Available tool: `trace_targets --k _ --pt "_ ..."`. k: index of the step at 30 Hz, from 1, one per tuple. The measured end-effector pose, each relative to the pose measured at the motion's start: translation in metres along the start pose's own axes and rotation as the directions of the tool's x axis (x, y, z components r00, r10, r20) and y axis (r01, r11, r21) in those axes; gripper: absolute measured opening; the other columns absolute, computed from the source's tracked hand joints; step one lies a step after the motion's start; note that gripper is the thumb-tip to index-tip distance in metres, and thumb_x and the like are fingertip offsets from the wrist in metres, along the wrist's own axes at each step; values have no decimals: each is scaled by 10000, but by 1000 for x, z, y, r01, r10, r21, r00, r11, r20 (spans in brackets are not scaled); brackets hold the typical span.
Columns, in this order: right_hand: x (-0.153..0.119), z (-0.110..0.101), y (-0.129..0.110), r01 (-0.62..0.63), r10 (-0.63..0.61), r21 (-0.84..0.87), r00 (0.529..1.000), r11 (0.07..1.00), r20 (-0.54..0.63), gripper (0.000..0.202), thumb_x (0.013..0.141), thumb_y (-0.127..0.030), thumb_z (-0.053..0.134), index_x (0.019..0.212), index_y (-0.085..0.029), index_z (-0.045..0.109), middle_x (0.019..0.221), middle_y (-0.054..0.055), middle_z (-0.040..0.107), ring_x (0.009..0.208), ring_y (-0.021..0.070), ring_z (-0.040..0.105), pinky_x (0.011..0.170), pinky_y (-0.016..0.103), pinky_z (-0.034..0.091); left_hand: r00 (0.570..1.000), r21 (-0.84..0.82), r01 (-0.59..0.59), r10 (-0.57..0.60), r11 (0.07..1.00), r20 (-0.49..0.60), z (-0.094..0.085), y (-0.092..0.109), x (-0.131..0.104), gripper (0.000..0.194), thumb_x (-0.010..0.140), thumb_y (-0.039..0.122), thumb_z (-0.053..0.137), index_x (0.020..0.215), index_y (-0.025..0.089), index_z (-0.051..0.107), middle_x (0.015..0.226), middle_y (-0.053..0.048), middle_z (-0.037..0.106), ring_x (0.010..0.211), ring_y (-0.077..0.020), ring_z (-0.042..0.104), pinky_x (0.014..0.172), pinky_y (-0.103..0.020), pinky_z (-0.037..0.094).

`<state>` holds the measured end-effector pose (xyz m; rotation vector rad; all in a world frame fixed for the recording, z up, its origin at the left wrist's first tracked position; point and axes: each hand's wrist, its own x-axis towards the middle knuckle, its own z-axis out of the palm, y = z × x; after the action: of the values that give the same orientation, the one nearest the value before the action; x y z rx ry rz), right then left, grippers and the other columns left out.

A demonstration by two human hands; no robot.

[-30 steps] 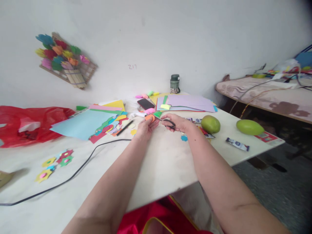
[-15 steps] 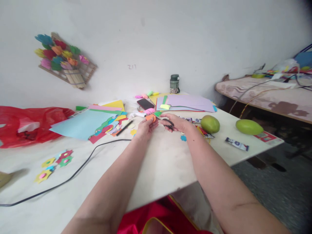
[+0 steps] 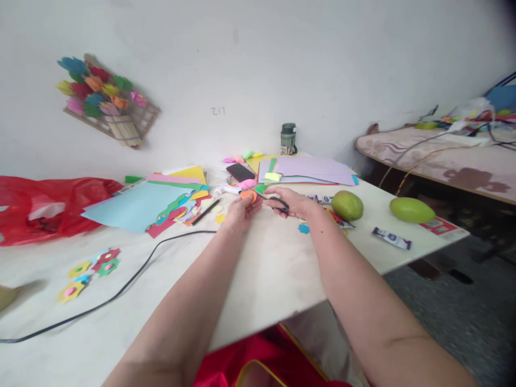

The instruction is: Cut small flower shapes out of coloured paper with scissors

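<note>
Between its fingers my left hand (image 3: 241, 212) pinches a small piece of orange paper (image 3: 249, 195). Black-handled scissors (image 3: 279, 204) are gripped in my right hand (image 3: 292, 202), their blades pointing left at the orange paper. Whether the blades touch the paper is too small to tell. Both hands hover over the middle of the white table. Just behind them lie a white glue gun or similar white tool (image 3: 228, 189), a pink lump (image 3: 247, 184) and a green piece (image 3: 261, 188). A black pencil-like stick (image 3: 206, 212) and a yellow paper cutout (image 3: 220, 219) rest left of my left hand.
Coloured sheets (image 3: 133, 207) and paper scraps lie left, lilac sheets (image 3: 310, 167) behind. A phone (image 3: 241, 172) and green bottle (image 3: 288, 138) stand farther back. Green mangoes (image 3: 347, 205) and a tube (image 3: 392, 238) are right. A black cable (image 3: 139, 274) crosses near paper flowers (image 3: 70, 291).
The scissors' blades have shifted slightly against the orange paper, and my right hand has moved a touch to the right. Everything else stays in place.
</note>
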<state>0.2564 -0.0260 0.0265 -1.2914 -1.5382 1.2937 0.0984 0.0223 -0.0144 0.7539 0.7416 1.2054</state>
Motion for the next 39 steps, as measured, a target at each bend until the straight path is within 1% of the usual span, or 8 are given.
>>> trace_targets --k 6,12,15,17,21,25,34,39 --pt "-2 0 -3 -13 13 15 1000 1000 18 486 752 -223 637 1200 -171 455 457 -94 445 371 81 403 332 170 289 1000 -16 10 -10 1000 -13 2 1 -2 107 749 129 616 855 125 625 717 -70 681 708 -172 684 733 -287 562" --pt "-9 2 -11 -41 41 -3 999 999 7 438 774 -249 625 1172 -159 468 452 -90 445 355 69 385 330 161 273 999 -39 -10 9 999 -32 5 3 -4 45 769 101 589 803 117 616 708 -61 678 659 -139 672 730 -264 557" --pt "-6 1 -5 -36 37 -22 999 999 34 429 807 -332 583 1183 -172 455 491 -66 496 367 75 429 314 160 244 1000 -40 -10 9 999 -20 5 3 -4 40 776 106 585 790 123 619 711 -58 678 653 -135 668 730 -260 555" --pt "-1 -1 1 -5 7 -41 999 999 51 447 806 -374 581 1189 -186 450 509 -58 518 367 78 442 305 162 224 1000 -37 -5 4 999 -24 5 3 -4 36 773 110 592 789 125 620 705 -54 675 640 -134 663 722 -264 555" --pt "7 -3 9 23 -21 -33 998 999 67 474 800 -411 591 1197 -197 445 523 -55 528 380 81 456 322 164 265 1000 -33 -5 4 999 -29 5 3 -4 29 775 110 595 771 122 621 677 -43 666 588 -115 641 676 -244 553" --pt "10 -2 11 14 -13 -22 998 1000 57 511 799 -417 603 1220 -186 430 522 -59 515 383 79 449 333 166 288 1000 -31 -10 9 999 -13 5 2 -4 32 775 105 592 777 121 619 679 -42 667 585 -114 640 662 -239 550" --pt "11 -3 13 26 -24 -32 998 999 51 522 797 -422 610 1228 -179 442 521 -53 518 373 78 436 327 172 268 1000 -34 -3 2 999 -26 6 2 -4 47 774 93 583 783 124 617 690 -46 674 601 -127 644 706 -268 550" --pt "12 -3 14 24 -23 -25 999 999 42 524 784 -402 628 1232 -195 450 511 -63 507 362 72 416 337 170 281 999 -44 8 -9 999 -42 7 3 -4 44 776 86 578 779 113 613 657 -44 662 582 -119 640 647 -240 551"
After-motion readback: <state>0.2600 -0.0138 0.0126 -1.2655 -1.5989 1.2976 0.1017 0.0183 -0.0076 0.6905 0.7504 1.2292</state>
